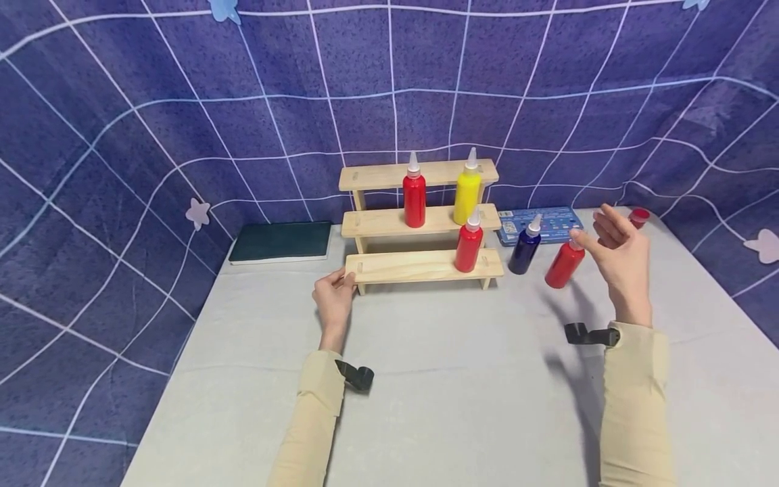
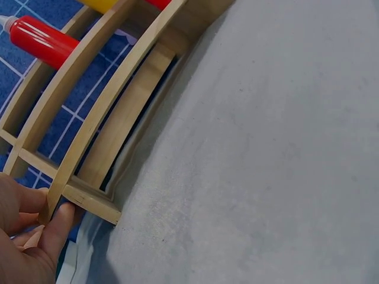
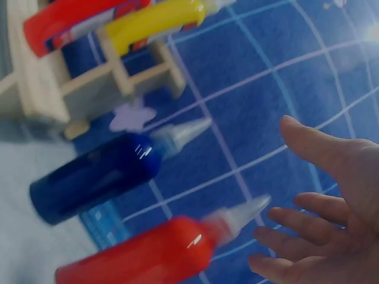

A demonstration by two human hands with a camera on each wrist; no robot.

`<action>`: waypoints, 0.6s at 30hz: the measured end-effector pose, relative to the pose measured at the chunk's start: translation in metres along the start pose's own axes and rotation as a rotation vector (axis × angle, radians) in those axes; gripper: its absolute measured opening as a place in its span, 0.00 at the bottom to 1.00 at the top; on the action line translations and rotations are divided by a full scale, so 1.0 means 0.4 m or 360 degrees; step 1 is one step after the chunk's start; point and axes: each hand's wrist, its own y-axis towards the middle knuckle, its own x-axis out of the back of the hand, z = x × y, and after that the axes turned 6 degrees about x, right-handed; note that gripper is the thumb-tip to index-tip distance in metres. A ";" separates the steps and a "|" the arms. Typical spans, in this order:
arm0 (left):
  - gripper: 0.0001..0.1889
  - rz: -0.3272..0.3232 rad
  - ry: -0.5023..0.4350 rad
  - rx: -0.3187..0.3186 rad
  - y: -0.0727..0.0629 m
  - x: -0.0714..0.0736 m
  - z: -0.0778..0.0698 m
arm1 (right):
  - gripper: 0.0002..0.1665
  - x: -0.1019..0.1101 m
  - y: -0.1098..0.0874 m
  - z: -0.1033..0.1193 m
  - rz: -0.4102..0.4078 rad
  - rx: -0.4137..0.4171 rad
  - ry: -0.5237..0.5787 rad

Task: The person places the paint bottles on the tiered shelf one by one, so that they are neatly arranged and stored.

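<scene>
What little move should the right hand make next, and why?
Probably close the right hand round the red bottle beside the blue bottle: its fingers are open near that bottle's nozzle, while the left hand grips the wooden shelf, whose bottom step has bare room.

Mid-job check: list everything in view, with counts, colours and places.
Shelf: 1, pale wood, three tiers, table centre-back
Red bottles: 3, red, middle tier, bottom tier, table
Yellow bottle: 1, yellow, middle tier
Blue bottle: 1, dark blue, table right of shelf
Book: 1, dark green, left of shelf
Flat printed item: 1, blue, behind blue bottle
Round item: 1, red, beyond right hand
Table: 1, whitish, underneath
Backdrop: blue, gridded, behind
Stars: 4, pale, on backdrop
Wrist devices: 2, black, one per wrist
Sleeves: 2, beige, both arms
Hands: 2, bare; left pinching shelf's end, right near table's red bottle
</scene>
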 end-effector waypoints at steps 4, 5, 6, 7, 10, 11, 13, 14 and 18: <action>0.15 -0.0009 0.0000 -0.0001 0.001 0.002 0.002 | 0.47 0.009 0.012 -0.048 0.0152 -0.0035 -0.0105; 0.15 -0.0011 -0.0005 -0.0003 0.001 0.003 0.002 | 0.48 0.010 0.015 -0.061 0.0197 -0.0045 -0.0123; 0.15 -0.0010 -0.0012 -0.0002 0.001 0.003 0.002 | 0.48 0.011 0.016 -0.074 0.0240 -0.0049 -0.0155; 0.15 -0.0008 -0.0017 -0.0002 0.001 0.004 0.003 | 0.48 0.012 0.018 -0.086 0.0278 -0.0053 -0.0185; 0.15 -0.0008 -0.0016 -0.0004 0.001 0.003 0.003 | 0.47 0.014 0.019 -0.120 0.0361 -0.0028 -0.0237; 0.15 -0.0007 -0.0008 -0.0002 0.001 0.003 0.003 | 0.45 0.014 0.019 -0.129 0.0377 -0.0034 -0.0167; 0.15 -0.0002 0.0008 -0.0001 0.001 0.002 0.004 | 0.37 0.015 0.018 -0.145 0.0396 -0.0042 -0.0051; 0.16 0.0002 0.0014 -0.0001 0.001 0.002 0.004 | 0.33 0.015 0.017 -0.152 0.0402 -0.0058 0.0039; 0.16 0.0007 0.0029 0.0005 0.005 0.001 0.005 | 0.20 0.016 0.016 -0.166 0.0432 -0.0111 0.0287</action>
